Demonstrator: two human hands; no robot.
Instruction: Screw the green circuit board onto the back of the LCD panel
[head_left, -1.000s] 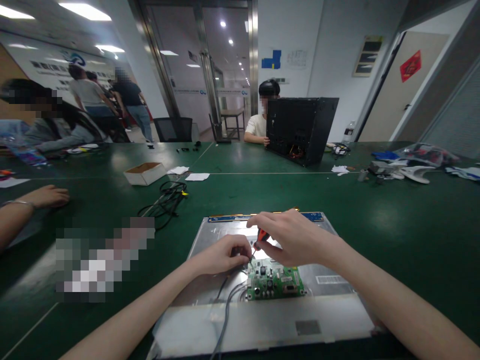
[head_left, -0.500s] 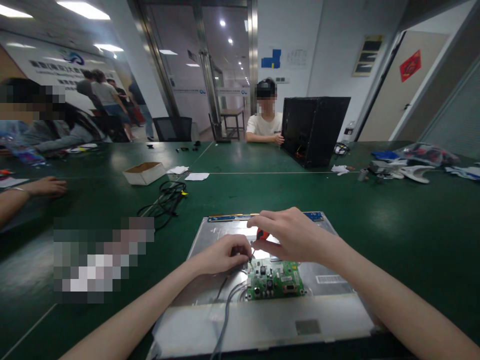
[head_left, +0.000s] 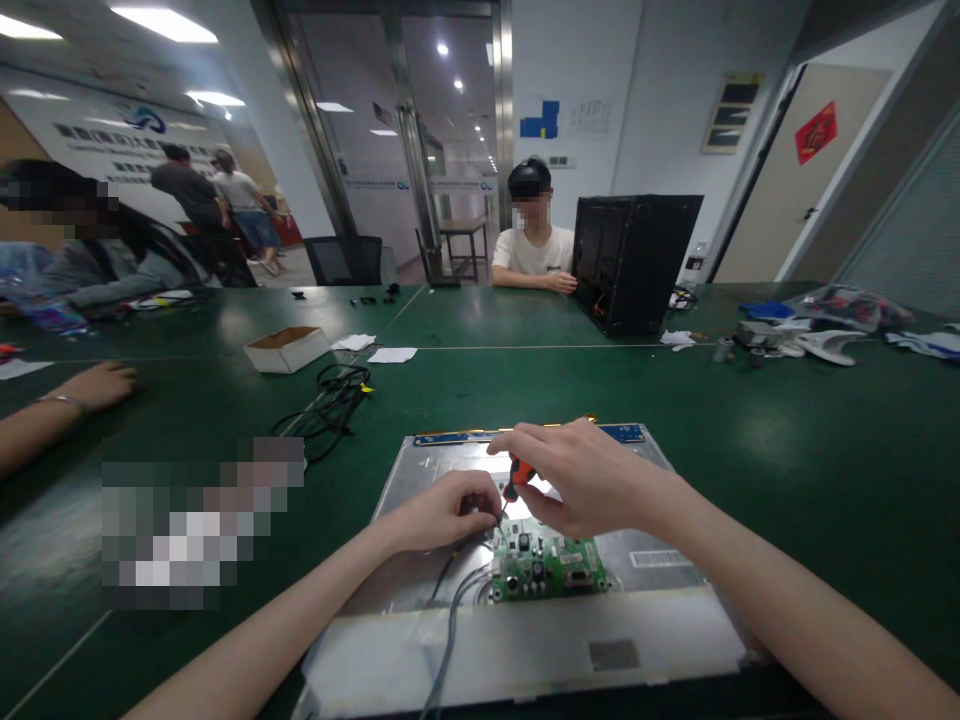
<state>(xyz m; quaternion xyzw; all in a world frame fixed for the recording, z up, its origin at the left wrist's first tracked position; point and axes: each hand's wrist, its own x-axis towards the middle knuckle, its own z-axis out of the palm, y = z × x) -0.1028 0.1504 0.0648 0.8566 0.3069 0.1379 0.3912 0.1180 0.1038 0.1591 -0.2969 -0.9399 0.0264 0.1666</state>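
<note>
A silver monitor panel [head_left: 660, 620] lies back-up on the green table right in front of me. A small green circuit board [head_left: 547, 567] sits on its middle, with grey cables [head_left: 450, 620] running toward me. My right hand [head_left: 592, 475] is closed round a screwdriver [head_left: 517, 472] with a red and black handle, its tip pointing down at the board's upper left corner. My left hand [head_left: 442, 510] is pinched shut beside that tip, touching the panel; what its fingers hold is too small to make out.
Black cables [head_left: 330, 400] and an open cardboard box [head_left: 289, 348] lie to the left. Across the table a person sits beside a black computer case [head_left: 634, 260]. Another person's hand [head_left: 101, 385] rests at the left edge. Parts and bags [head_left: 817, 335] clutter the far right.
My hands have barely moved; the right hand has turned slightly on the screwdriver. Across the table, the computer case has shifted right and the seated person is now fully in view.
</note>
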